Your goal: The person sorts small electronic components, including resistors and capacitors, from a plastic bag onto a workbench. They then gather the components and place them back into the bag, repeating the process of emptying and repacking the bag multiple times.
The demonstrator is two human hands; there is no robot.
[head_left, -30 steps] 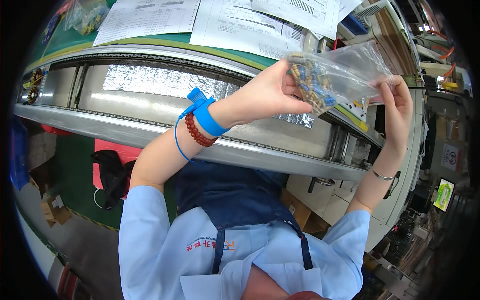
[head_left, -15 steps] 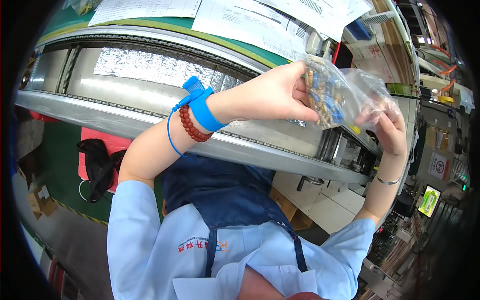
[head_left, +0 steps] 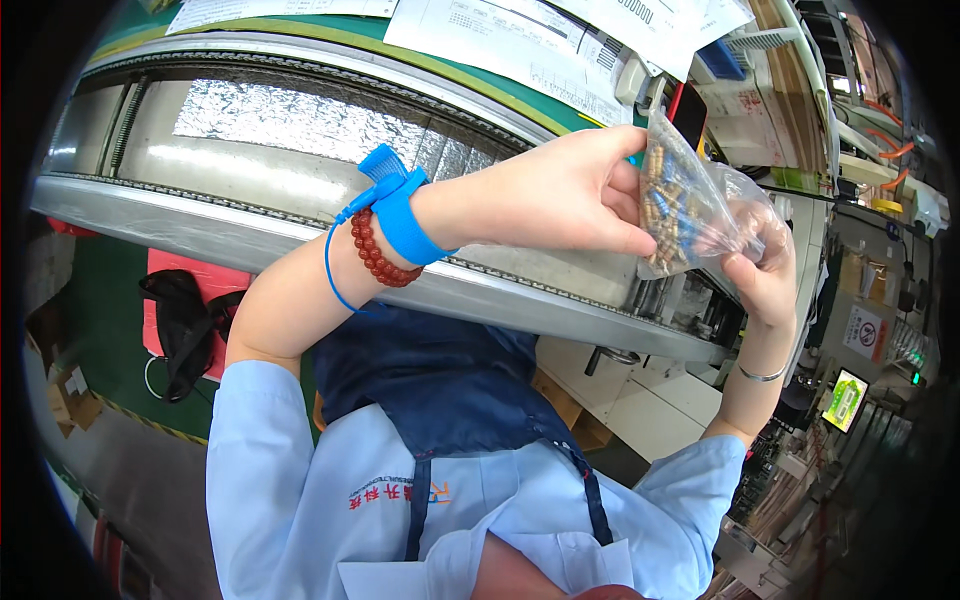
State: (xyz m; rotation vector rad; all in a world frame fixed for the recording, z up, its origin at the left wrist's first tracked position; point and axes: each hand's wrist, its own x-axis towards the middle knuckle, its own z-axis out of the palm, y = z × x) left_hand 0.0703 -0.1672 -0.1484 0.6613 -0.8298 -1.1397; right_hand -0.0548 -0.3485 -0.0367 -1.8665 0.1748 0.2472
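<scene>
A transparent plastic bag (head_left: 690,205) full of small tan and blue cylindrical parts (head_left: 662,205) is held up over the far right part of the metal conveyor (head_left: 330,225). My left hand (head_left: 590,195), with a blue wrist strap (head_left: 405,215) and a red bead bracelet (head_left: 375,250) on its arm, grips the bag's filled end between thumb and fingers. At the gathered, loose end, my right hand (head_left: 765,275) pinches the film. Part of the right fingers shows blurred through the plastic. A metal bangle (head_left: 762,376) sits on the right wrist.
Printed sheets (head_left: 510,45) lie on the green bench beyond the conveyor. A strip of silver foil (head_left: 270,120) lies in the conveyor bed. Behind the bag stand a dark red-edged object (head_left: 688,108) and cardboard (head_left: 745,120). A crank handle (head_left: 608,358) juts from the conveyor's near side.
My left hand and the bag's filled end have shifted slightly right. The right hand has come closer to it, and the film between them is more bunched together.
</scene>
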